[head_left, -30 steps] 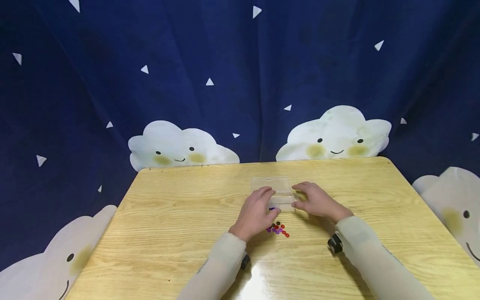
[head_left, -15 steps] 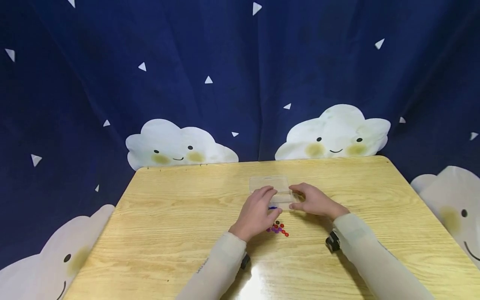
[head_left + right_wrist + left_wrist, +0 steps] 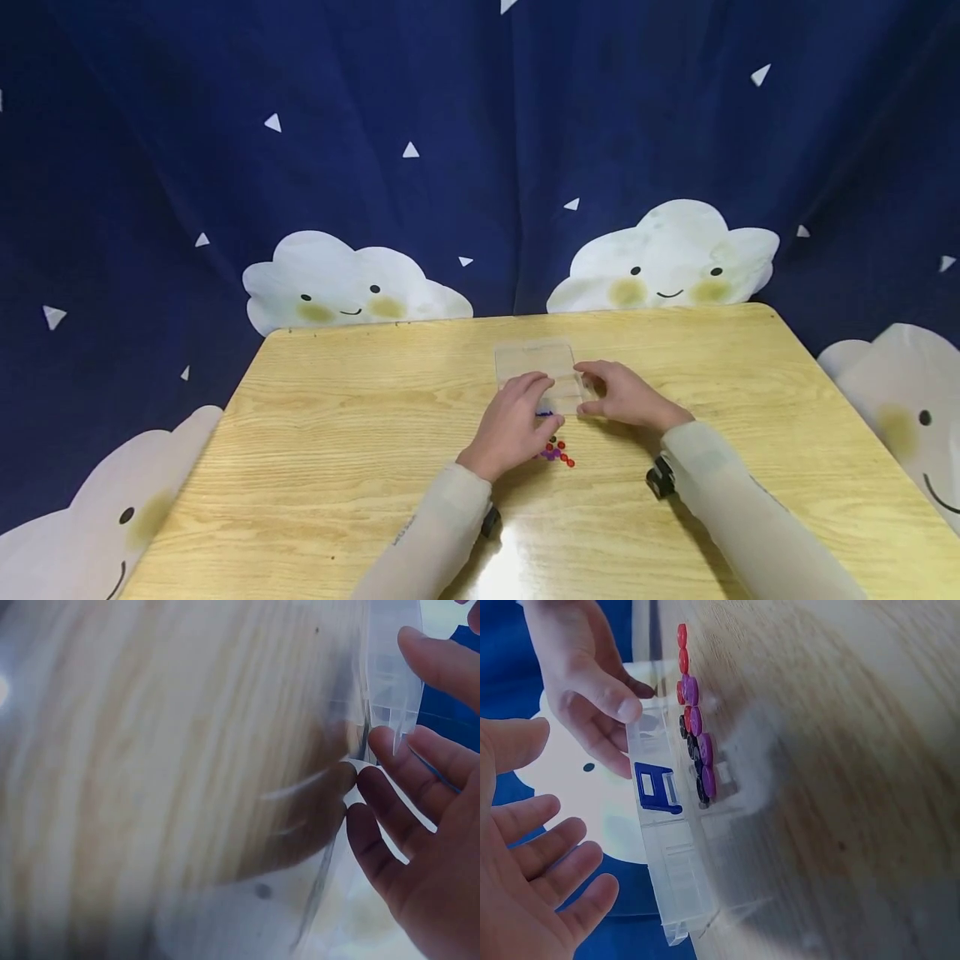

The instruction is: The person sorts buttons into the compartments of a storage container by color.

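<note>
A clear plastic box [image 3: 527, 360] with a blue latch [image 3: 657, 787] on its front lies on the wooden table, its transparent lid standing toward the back. My right hand [image 3: 628, 397] grips the box's right end, thumb at the front corner and fingers at the rear side. In the left wrist view that thumb lies on the box's edge. Relaxed and spread, my left hand [image 3: 510, 427] hovers by the box's left front and holds nothing; it hides part of the box. Small red, purple and black button-like discs [image 3: 555, 452] lie in a cluster before the box.
The light wood table [image 3: 360, 450] extends to both sides. Behind it hangs a dark blue curtain [image 3: 337, 200] with white clouds and triangles. A black strap device [image 3: 661, 477] sits on my right wrist.
The head view has tilted up slightly. The lid at the back of the box looks a little taller, as if raised somewhat. Both hands keep nearly the same place; the discs have not moved.
</note>
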### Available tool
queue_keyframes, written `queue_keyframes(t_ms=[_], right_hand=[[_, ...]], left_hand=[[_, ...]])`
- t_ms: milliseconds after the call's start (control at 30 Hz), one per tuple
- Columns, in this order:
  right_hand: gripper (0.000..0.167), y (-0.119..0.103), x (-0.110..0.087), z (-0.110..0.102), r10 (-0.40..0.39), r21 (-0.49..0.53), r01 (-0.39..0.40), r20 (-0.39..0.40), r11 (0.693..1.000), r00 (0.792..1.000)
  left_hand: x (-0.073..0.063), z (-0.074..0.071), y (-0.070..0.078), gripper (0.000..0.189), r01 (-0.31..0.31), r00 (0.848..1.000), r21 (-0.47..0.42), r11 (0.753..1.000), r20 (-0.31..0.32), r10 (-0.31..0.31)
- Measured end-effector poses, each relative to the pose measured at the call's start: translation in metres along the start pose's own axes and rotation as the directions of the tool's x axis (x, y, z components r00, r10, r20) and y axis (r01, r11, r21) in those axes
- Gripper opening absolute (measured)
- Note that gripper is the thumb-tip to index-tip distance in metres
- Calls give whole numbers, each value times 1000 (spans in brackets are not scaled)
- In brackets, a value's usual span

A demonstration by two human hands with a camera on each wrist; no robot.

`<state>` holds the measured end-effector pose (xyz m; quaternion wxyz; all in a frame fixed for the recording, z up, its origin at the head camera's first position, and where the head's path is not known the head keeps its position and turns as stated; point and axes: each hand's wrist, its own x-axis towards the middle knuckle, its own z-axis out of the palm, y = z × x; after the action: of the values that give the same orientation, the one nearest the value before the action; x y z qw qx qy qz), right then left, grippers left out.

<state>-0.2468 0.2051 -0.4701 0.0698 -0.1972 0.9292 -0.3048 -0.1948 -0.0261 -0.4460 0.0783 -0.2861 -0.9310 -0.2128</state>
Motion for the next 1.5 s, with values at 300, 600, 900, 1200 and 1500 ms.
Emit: queue_keyframes(t_ms=[300, 600, 900, 1200, 1500], right_hand=[[73, -2, 3, -2, 22, 53, -22, 5, 998, 1000], [75, 1, 2, -2, 51, 63, -53, 39, 997, 998], [75, 3, 2, -1, 30, 54, -32, 24, 998, 999], [75, 0, 4, 0, 58, 63, -60, 41, 996, 997], [77, 0, 2, -2, 70, 68, -74, 52, 995, 996]], left_hand=[[-1, -2, 0, 51, 0, 1000, -39, 999, 6, 0], [-6, -5, 0, 50, -7, 1000, -70, 997, 29, 9], [-21, -15, -6, 45, -48, 998, -57, 997, 27, 49], [-37, -22, -9, 41, -21, 997, -190, 982, 62, 34], [-47, -22, -19, 37, -36, 994, -106, 994, 98, 46]])
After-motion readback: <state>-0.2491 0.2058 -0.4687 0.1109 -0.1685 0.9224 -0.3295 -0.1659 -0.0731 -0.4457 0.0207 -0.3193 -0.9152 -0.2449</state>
